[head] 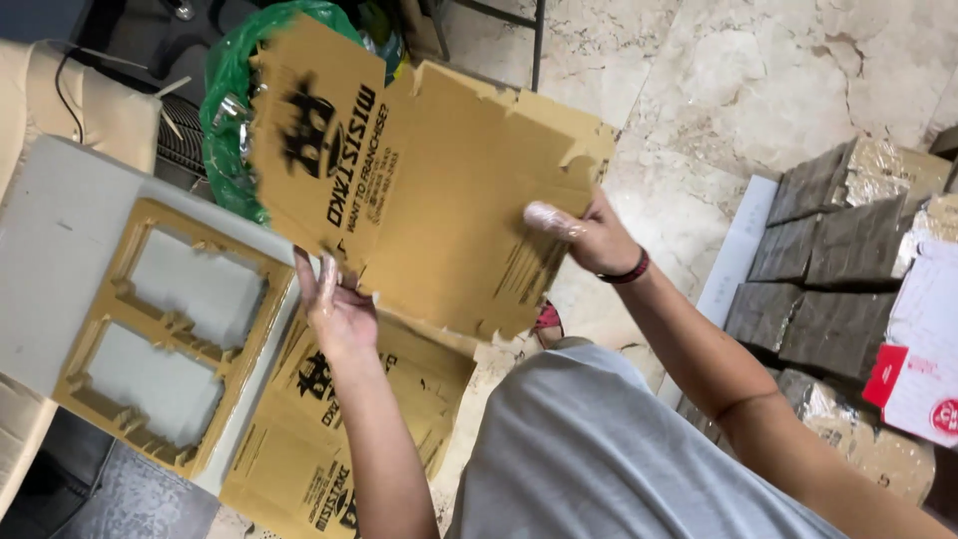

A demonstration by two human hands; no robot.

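While the green bag (228, 110) behind is mostly hidden, a flat brown cardboard sheet (449, 190) with torn edges and black print is held up above the floor (758, 80). Left hand (337, 311) grips its lower edge; right hand (591, 232) pinches its right side.

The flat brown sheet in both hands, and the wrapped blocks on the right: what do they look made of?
The sheet looks like thin brown cardboard, matte, with black print, fold lines and torn edges. The left hand and right hand hold it. The wrapped blocks seem covered in clear glossy plastic film, judging by wrinkles and glare; the dark contents are unclear.
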